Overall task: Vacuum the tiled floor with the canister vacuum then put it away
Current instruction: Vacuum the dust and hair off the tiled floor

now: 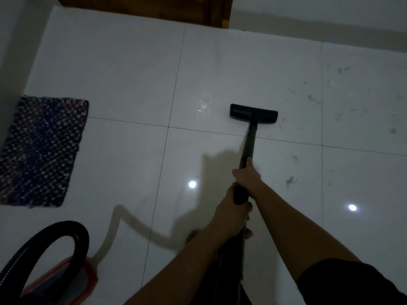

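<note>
The black vacuum wand (250, 144) slants away from me over the white tiled floor (132, 80), and its flat floor head (253, 113) rests on a tile near the middle of the view. My right hand (247, 176) grips the wand higher up. My left hand (231, 214) is closed around the wand's thicker lower grip, just behind the right hand. A black hose (72, 234) loops at the lower left over the red-edged canister (66, 276), which is partly cut off by the frame.
A dark woven mat (41, 150) lies on the floor at the left. Dust and hair scraps (312, 100) dot the tiles to the right of the floor head. A wooden door frame (154, 7) and a wall run along the far edge.
</note>
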Demonstrator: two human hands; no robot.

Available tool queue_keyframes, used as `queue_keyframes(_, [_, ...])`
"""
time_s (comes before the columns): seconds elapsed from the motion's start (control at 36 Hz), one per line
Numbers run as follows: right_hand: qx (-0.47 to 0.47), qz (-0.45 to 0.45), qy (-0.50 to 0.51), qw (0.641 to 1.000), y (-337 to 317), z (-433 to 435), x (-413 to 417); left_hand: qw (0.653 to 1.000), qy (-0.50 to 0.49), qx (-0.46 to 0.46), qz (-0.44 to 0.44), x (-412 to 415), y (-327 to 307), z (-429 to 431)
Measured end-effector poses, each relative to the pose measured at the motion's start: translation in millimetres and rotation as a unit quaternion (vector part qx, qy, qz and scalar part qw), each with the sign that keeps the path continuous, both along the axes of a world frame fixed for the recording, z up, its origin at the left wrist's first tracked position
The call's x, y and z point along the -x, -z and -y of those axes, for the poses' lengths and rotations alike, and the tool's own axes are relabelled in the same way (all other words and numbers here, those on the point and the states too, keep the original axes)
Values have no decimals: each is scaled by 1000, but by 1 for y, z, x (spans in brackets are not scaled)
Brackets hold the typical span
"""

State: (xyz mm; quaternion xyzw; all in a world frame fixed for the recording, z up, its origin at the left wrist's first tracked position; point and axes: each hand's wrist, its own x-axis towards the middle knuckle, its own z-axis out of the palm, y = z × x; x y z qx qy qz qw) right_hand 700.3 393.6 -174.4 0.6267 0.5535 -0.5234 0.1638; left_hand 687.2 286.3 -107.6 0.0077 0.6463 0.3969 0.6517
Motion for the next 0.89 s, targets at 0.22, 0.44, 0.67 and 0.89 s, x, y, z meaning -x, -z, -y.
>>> queue_keyframes(0.22, [20,0,-6,1000,-7,23,-44,1000,-3,18,16,-41,-16,22])
queue_keyframes(0.44, [24,-5,-15,1000,-9,44,-86,999,-4,32,-22,-85,-30,38])
queue_keyframes(0.67, [28,9,-35,999,-8,77,-112,999,-4,36,-35,-115,-31,72])
queue_keyframes(0.89, [33,1,-3,999,-4,116,-135,999,10,37,-24,-134,-34,109])
